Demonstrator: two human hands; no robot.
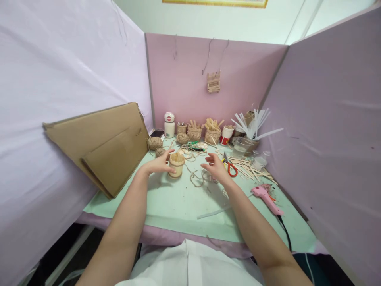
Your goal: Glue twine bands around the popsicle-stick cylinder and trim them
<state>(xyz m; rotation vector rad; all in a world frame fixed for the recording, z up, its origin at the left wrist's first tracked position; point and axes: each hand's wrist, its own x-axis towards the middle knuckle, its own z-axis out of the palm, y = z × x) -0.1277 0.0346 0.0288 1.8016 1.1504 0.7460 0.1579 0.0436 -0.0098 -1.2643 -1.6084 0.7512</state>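
A small round cup (176, 167) faced with pale wooden sticks stands on the green table cover, a brown band around its lower part. My left hand (160, 163) grips it from the left, thumb across the front and fingers at the rim behind. My right hand (216, 167) hovers to the right of the cup, apart from it, fingers spread and holding nothing. Loose jute twine (195, 179) trails over the table between the cup and my right hand. Red-handled scissors (231, 169) lie just beyond my right wrist.
A pink glue gun (268, 199) with a black cord lies at right, near a clear glue stick (212, 213). Loose wooden sticks (245, 167) and a clear measuring cup (240, 147) are behind. Twine balls (155, 143) sit at back left beside leaning cardboard (119, 147).
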